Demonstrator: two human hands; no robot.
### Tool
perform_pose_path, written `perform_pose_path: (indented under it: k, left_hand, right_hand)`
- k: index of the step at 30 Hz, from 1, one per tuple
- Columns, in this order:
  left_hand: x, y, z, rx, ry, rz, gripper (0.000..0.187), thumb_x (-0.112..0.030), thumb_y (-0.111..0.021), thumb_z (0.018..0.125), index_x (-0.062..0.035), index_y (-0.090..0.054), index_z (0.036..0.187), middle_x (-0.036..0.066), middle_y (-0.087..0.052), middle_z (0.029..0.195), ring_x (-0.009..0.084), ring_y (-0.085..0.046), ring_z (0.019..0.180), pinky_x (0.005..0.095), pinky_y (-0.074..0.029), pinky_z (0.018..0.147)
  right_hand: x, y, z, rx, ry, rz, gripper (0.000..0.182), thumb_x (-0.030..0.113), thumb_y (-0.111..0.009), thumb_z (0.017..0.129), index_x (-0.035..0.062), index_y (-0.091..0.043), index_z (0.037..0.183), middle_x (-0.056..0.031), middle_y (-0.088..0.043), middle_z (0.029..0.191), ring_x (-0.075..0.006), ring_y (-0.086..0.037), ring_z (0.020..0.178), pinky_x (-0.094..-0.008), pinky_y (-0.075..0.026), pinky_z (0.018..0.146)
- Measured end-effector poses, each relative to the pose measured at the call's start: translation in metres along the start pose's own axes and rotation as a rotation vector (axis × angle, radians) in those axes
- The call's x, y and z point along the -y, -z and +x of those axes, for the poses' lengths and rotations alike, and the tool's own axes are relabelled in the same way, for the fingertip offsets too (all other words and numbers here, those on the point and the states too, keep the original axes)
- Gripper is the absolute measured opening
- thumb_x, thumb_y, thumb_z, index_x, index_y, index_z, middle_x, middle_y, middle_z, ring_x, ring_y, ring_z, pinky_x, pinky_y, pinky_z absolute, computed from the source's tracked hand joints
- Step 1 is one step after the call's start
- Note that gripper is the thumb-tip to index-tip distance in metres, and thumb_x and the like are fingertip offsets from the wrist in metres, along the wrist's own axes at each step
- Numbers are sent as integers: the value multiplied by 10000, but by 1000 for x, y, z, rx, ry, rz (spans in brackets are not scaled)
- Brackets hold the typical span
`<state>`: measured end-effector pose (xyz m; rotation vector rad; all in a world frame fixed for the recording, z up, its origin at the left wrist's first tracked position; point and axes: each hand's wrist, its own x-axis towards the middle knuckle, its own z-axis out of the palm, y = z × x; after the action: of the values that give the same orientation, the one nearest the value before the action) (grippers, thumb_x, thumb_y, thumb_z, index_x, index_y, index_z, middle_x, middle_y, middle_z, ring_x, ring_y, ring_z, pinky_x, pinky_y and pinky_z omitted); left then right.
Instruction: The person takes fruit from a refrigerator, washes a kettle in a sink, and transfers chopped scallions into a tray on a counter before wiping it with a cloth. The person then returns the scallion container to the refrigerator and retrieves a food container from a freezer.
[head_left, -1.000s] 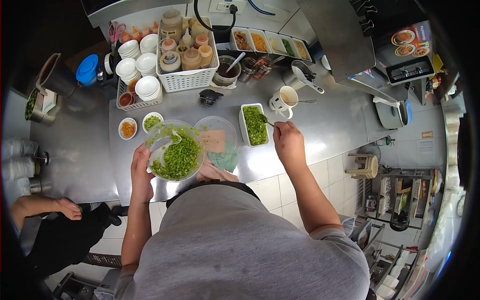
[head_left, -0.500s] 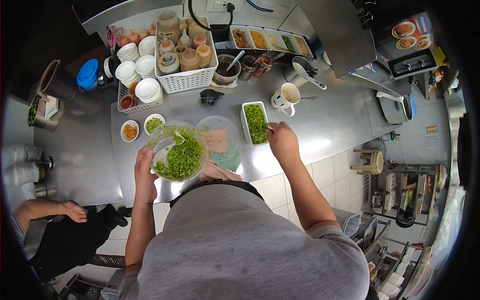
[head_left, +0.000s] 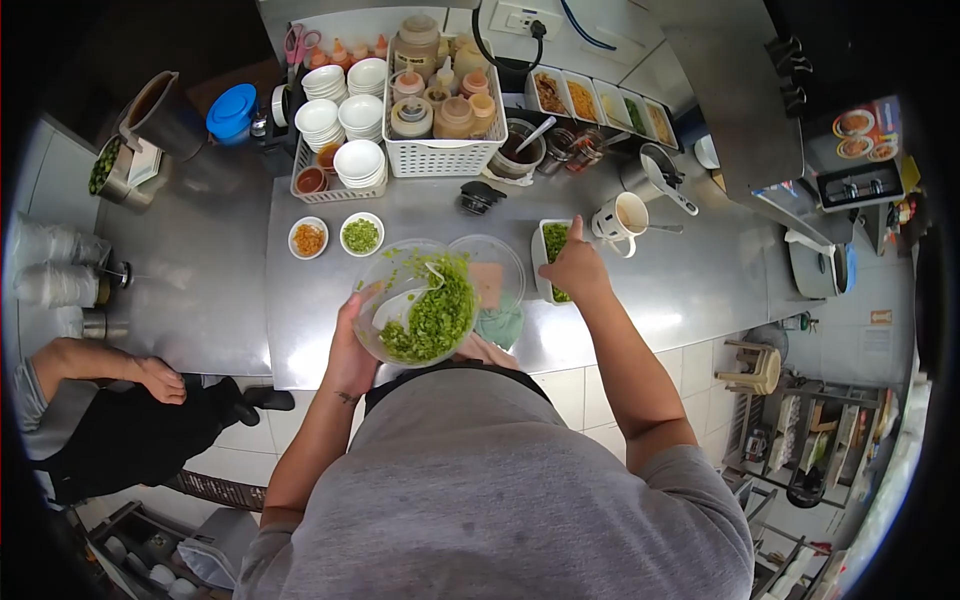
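Observation:
My left hand (head_left: pixel 350 345) grips the side of a clear plastic bowl (head_left: pixel 369 288) and holds it tilted close to my body. Chopped green onions (head_left: pixel 440 320) fill much of the bowl, and a white spoon (head_left: pixel 393 312) lies among them. Over a white rectangular container (head_left: pixel 543 285) of the same chopped greens is my right hand (head_left: pixel 580 268), index finger stretched forward and thumb apart; it covers part of the container. Between the two lies a round clear lid (head_left: pixel 510 262), with a pink and a green cloth (head_left: pixel 500 326) near it.
Small dishes of orange bits (head_left: pixel 308 239) and chopped greens (head_left: pixel 361 235) sit left of the bowl. Behind stand stacked white bowls (head_left: pixel 360 160), a basket of sauce bottles (head_left: pixel 440 158) and a dark sauce pot (head_left: pixel 522 150). A mug (head_left: pixel 618 220) is at right. Another person's hand (head_left: pixel 160 381) shows at left.
The view has shifted, so the counter appears further right. My right hand has gone from a closed grip at the container's edge to a stretched index finger over it. My left hand keeps the bowl.

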<state>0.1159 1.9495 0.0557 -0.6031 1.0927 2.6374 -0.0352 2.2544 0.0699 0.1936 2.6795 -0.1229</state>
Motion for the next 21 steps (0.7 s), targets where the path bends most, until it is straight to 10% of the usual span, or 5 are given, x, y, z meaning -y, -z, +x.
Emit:
perform_pose_path:
  k: [6,10,21]
  left_hand:
    - [-1,2,10,-40,-82,86,552,-403,-514,911,-6,-420,1284,125,-514,1262,216,-505,1178,363,-409,992]
    - [-3,8,17,-49,-137,69,541,-398,-511,911,-15,-424,1283,120,-519,1253,211,-509,1166,351,-397,998]
    - [-12,19,11,-209,-172,47,544,-426,-503,915,-28,-433,1280,117,-523,1249,219,-506,1169,358,-398,993]
  right_hand:
    - [19,96,-3,-31,90,-43,929,377,-725,649,-148,-337,1310,-272,-620,1051,-361,-617,999,-365,-501,867]
    - [50,173,26,-171,113,-48,415,359,-725,650,-4,-705,851,-209,-671,958,-340,-653,882,-376,-517,813]
    - [97,212,194,-260,142,-97,459,322,-773,626,18,-707,963,-164,-687,994,-291,-663,918,-371,-517,813]
